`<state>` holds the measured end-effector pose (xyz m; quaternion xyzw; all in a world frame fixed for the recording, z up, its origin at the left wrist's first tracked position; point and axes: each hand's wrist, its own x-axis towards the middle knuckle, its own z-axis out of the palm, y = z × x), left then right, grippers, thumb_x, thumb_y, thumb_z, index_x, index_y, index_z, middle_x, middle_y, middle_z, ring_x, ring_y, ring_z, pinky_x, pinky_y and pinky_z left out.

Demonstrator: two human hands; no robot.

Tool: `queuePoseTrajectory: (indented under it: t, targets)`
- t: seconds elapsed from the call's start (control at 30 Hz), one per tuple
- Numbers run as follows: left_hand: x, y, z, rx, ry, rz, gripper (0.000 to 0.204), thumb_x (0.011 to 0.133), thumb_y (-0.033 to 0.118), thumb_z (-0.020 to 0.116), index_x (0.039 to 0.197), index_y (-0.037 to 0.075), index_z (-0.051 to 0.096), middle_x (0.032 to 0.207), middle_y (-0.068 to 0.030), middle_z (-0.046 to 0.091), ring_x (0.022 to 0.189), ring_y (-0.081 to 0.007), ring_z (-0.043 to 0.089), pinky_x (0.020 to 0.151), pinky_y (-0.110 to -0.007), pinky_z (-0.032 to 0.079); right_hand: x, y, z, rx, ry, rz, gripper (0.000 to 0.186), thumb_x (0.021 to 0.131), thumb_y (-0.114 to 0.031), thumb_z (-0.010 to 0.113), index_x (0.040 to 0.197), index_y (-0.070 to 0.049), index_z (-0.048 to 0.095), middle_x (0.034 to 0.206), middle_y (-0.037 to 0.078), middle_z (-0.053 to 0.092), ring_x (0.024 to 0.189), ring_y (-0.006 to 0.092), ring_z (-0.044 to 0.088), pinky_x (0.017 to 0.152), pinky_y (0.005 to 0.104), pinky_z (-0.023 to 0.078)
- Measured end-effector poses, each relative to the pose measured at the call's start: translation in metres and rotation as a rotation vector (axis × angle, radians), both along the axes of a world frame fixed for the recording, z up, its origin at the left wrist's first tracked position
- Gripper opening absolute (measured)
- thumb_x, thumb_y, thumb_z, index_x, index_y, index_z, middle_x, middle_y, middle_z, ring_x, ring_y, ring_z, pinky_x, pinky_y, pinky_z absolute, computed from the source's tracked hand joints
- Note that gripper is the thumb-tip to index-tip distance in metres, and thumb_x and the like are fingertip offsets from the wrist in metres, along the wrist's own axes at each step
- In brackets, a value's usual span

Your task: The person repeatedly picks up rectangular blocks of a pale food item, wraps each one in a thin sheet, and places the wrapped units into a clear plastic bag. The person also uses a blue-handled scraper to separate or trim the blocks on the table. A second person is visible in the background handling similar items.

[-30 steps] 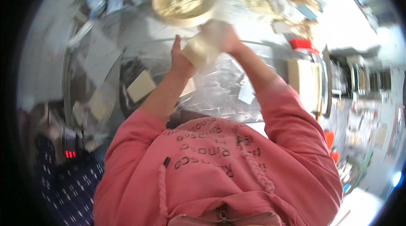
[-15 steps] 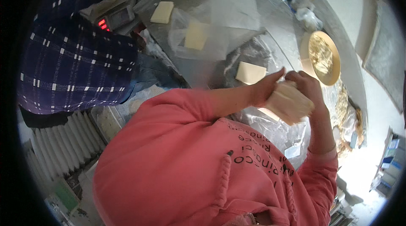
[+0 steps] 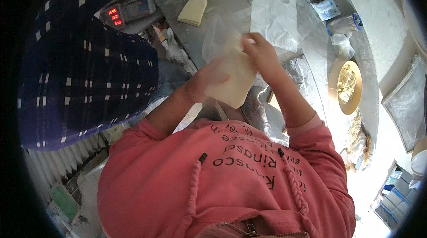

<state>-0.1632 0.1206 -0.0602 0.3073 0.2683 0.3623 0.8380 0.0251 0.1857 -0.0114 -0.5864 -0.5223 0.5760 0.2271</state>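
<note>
I hold a pale cream sheet, apparently dough (image 3: 233,89), over the metal work table. My right hand (image 3: 258,51) grips its upper corner with curled fingers. At the sheet's lower-left side is my left hand (image 3: 202,82), blurred, with a thumb over the surface and other fingers hidden or smeared. Thin clear plastic (image 3: 213,40) lies around and behind the sheet's top. A folded cream stack (image 3: 191,11) rests farther back on the table, left of some flattened plastic bags (image 3: 273,20). More cream pieces are partly hidden behind my right forearm.
A co-worker in dark checked clothing (image 3: 89,82) stands close on my left, beside a scale with a red display (image 3: 126,12). At right are a round tan bowl of pale strands (image 3: 346,82), loose strands (image 3: 356,135), small packets (image 3: 324,9) and a metal tray (image 3: 402,100) by the wall.
My view has swung left toward the co-worker and scale. The cream piece in my hands now shows as a broad, flat sheet, held over the left part of the table beside the plastic.
</note>
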Motion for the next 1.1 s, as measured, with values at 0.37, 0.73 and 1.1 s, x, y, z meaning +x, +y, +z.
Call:
queuePoseTrajectory:
  t: [0.37,0.73,1.1]
  targets:
    - [0.059,-0.005,-0.031,0.250,0.512,0.163,0.050,0.084,0.022,0.056,0.126,0.001,0.039,0.116,-0.0145,0.048,0.102,-0.0266,0.050,0.092,-0.038,0.037,0.035,-0.075,-0.060,-0.455,0.771,-0.377,0.053,0.085,-0.038,0.055,0.125,-0.006,0.042,0.113,0.011,0.055,0.101,0.0223,0.056,0.086,0.0354,0.045]
    - [0.030,0.089,-0.048,-0.312,0.742,0.581,0.047,0.084,0.036,0.054,0.116,0.001,0.048,0.101,-0.0114,0.055,0.094,-0.0215,0.054,0.078,-0.037,0.044,0.057,-0.029,-0.027,-0.246,0.414,-0.495,0.042,0.078,-0.019,0.064,0.112,0.002,0.048,0.096,0.014,0.060,0.079,0.0226,0.063,0.067,0.0350,0.054]
    - [0.033,0.078,-0.048,1.094,1.433,0.057,0.040,0.077,0.028,0.060,0.107,0.002,0.056,0.108,-0.0188,0.054,0.103,-0.0367,0.050,0.096,-0.047,0.034,0.034,-0.005,-0.067,-0.246,0.899,-0.557,0.046,0.081,-0.026,0.062,0.118,-0.002,0.048,0.104,0.011,0.059,0.092,0.0231,0.060,0.082,0.0349,0.049]
